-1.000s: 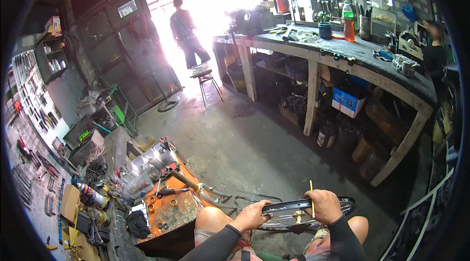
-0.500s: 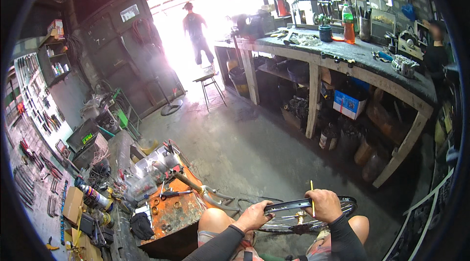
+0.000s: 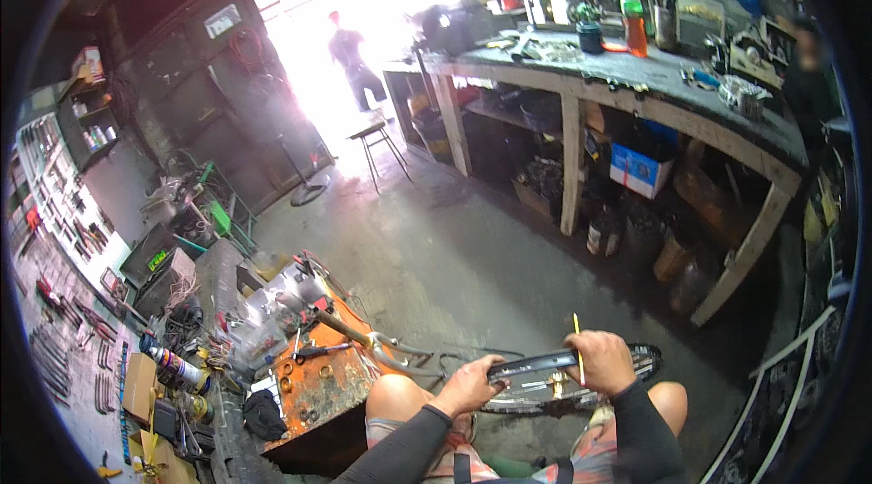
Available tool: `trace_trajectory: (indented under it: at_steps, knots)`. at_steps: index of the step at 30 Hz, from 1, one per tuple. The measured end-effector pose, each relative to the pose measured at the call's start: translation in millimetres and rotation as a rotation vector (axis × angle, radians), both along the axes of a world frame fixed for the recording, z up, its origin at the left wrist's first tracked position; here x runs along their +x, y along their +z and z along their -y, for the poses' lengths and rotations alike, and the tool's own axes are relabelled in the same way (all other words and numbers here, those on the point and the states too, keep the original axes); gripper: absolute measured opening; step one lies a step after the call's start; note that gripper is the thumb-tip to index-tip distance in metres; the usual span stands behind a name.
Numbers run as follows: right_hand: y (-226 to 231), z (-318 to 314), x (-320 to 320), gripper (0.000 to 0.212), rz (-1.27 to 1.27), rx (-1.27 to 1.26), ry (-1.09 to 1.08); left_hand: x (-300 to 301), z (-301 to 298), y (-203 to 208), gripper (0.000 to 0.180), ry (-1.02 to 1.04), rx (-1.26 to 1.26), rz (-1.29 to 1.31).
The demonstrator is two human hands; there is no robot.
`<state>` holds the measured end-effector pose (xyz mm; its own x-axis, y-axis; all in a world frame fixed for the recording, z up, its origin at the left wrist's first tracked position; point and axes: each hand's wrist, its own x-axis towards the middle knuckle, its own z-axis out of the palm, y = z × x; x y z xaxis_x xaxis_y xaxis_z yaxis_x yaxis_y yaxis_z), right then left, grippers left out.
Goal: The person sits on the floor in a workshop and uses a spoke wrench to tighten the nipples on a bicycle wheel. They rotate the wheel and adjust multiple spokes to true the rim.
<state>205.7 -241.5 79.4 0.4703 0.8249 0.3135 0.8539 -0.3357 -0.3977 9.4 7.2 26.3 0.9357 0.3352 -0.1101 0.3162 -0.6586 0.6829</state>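
1. An orange desk (image 3: 338,380) carries small rings (image 3: 286,384).
2. The left hand (image 3: 466,387) clamps its fingers on a spoked wheel (image 3: 538,363).
3. It sits between both hands, near the knees (image 3: 395,391).
4. The right hand (image 3: 603,361) clamps its fingers on the wheel beside a yellow stick (image 3: 576,328).

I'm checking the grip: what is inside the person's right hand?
The right hand holds a black wheel rim, with a thin yellow stick along the hand's left edge. The hand covers the rim section it grips; the palm is hidden.

From here I see a bench (image 3: 674,98) at two o'clock, bearing a bottle (image 3: 635,30); at seven, a table (image 3: 350,373) carries rings (image 3: 286,385).
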Motion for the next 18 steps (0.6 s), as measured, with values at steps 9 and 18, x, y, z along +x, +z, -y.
trace_trajectory:
  at_steps: [9,18]
  knots:
    - [-24.2,3.2,32.6,0.048,-0.278,0.307,0.114,-10.4,8.2,-43.6,0.040,0.046,-0.232,0.369]
    - [-28.0,10.4,33.8,0.045,-0.239,0.310,-0.011,-8.1,14.4,-27.4,0.041,-0.011,-0.106,0.292]
